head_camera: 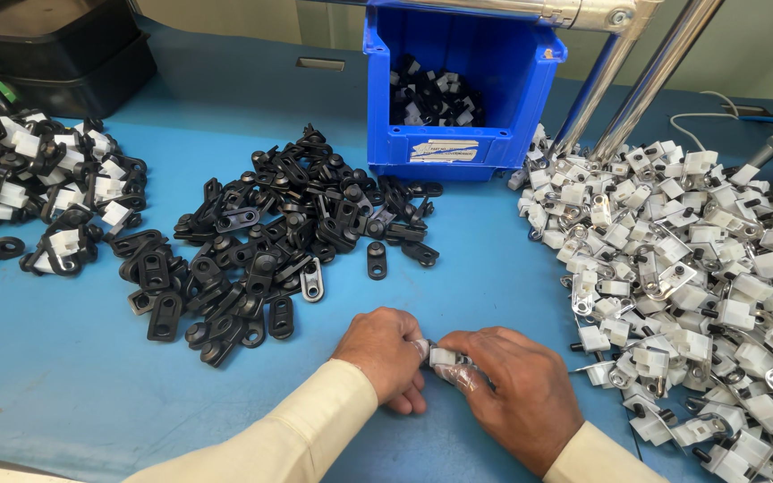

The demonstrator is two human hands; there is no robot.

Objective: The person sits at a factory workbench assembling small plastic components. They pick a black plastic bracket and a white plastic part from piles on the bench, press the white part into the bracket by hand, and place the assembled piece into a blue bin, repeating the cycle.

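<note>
Left hand [385, 351] and right hand [513, 394] meet low on the blue surface [494, 268], fingertips of both pinched on a small white clip [445, 358] between them. Its long axis seems crosswise, partly hidden. Black pile [270, 241] lies up-left, white pile [700, 268] right.
</note>
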